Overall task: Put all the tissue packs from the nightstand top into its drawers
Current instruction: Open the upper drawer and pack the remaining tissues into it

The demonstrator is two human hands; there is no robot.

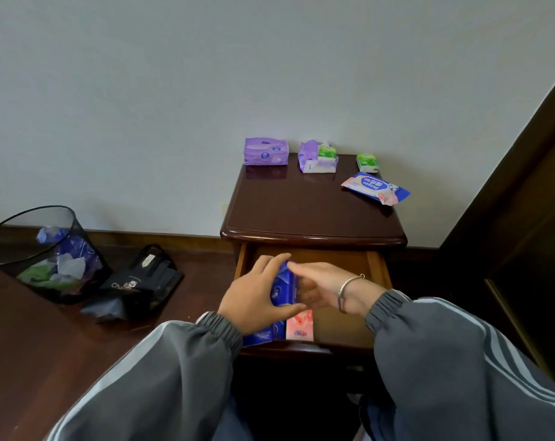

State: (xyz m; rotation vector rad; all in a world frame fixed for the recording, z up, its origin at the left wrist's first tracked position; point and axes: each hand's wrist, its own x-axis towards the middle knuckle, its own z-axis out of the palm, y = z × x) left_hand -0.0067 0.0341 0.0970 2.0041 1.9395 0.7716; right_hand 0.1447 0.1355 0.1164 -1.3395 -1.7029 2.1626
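The dark wooden nightstand (301,214) has its top drawer (378,268) pulled open. Over the drawer, my left hand (254,297) and my right hand (320,288) both press on an upright blue tissue pack (284,286). A pink pack (299,326) and another blue pack (260,337) lie in the drawer below. On the top stand a purple pack (265,151), an opened purple pack holding a green one (316,157), a small green pack (367,162) and a blue-pink wipes pack (376,187).
A black mesh bin (44,253) with wrappers stands on the floor at left, a black bag (139,281) beside it. A dark wooden surface (47,345) fills the lower left. Dark furniture (524,218) rises at right.
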